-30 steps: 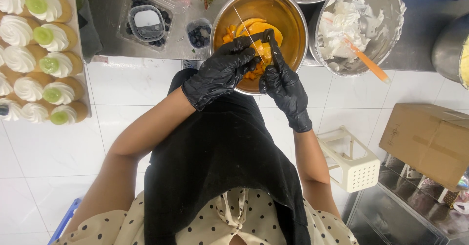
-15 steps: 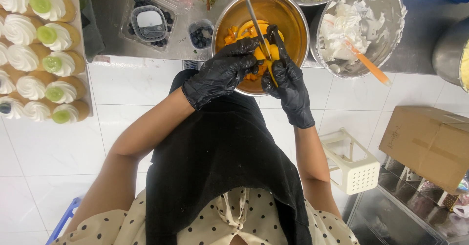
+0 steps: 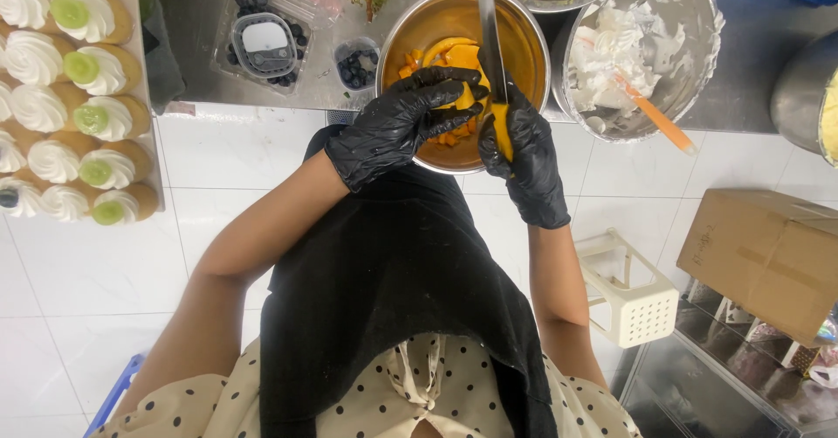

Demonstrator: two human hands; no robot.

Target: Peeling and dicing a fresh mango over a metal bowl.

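Head view, looking straight down: I take the round steel bowl (image 3: 524, 63) with orange-stained walls as my landmark. It sits at the near edge of the grey steel counter (image 3: 201, 71).

Above the bowl's near half, the left hand (image 3: 401, 124), in a black glove, is curled around a piece of orange mango flesh (image 3: 461, 58), fingers wrapped over it. The right hand (image 3: 522, 154), also in a black glove, is clenched on the handle of a long steel-bladed knife (image 3: 489, 28); the blade runs away from me across the bowl's middle, just beside the fruit. Small orange mango cubes (image 3: 445, 137) lie in the bottom of the bowl under the hands.

To the bowl's right, touching or nearly so, stands a larger steel bowl of white cream (image 3: 637, 41) with an orange-handled spatula (image 3: 655, 115) in it. To its left sit a small clear cup of blueberries (image 3: 356, 65) and a clear plastic punnet of blueberries (image 3: 262, 45); well to the left, a tray of cream-topped pastries with green slices (image 3: 78, 63).

Judgement on technique: I would keep the fruit over the bowl so the cubes drop inside, keep the left fingertips clear of the edge, and cut shallow, since gloves on wet fruit likely grip poorly.
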